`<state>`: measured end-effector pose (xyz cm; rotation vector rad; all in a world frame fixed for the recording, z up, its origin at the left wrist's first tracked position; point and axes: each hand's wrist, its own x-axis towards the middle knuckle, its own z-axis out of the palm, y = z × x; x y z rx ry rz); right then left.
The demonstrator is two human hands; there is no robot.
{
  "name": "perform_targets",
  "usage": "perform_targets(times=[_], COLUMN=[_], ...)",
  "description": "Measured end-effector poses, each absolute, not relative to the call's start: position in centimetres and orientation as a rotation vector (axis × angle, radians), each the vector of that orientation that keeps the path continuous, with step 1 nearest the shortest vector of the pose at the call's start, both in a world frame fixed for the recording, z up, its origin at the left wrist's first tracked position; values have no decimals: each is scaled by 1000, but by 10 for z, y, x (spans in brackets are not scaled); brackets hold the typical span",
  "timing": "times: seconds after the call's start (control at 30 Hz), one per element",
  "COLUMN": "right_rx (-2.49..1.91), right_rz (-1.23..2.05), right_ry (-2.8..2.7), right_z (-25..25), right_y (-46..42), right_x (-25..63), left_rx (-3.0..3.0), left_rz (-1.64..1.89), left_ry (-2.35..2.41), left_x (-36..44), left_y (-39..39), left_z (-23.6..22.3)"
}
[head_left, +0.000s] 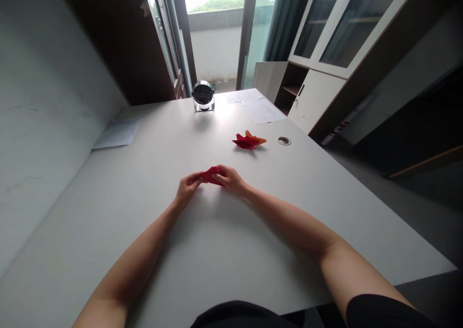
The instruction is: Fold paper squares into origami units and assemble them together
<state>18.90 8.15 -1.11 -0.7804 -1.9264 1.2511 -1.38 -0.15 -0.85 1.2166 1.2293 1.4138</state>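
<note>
A piece of folded red paper (209, 175) is held between my two hands just above the white table (173, 140). My left hand (188, 185) pinches its left end between thumb and fingers. Around its right end my right hand (230, 178) is closed, the thumb lying across the front. Parts of the paper are covered by my fingers. Beyond my right hand lie pointed folded paper pieces, a red one (245, 142) in front of an orange one (257, 139), touching or overlapping.
A round silver-framed device (203, 96) stands at the table's far edge. Printed sheets (262, 111) lie at the back right, and another paper (117, 133) by the left wall. A round cable hole (284, 141) is near the right edge. White cabinets (318, 99) stand beyond.
</note>
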Motion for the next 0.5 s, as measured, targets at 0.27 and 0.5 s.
perform_targets(times=[0.27, 0.5], right_rx=[-755, -680], right_rz=[1170, 1107], right_ry=[-1961, -2015], right_z=[-4, -2], right_y=[77, 74], right_x=[189, 188], left_rx=[1483, 1756], left_rz=[1297, 1112], left_ry=[1364, 1623], left_x=[-12, -14], left_y=[-5, -10], left_z=[-9, 1])
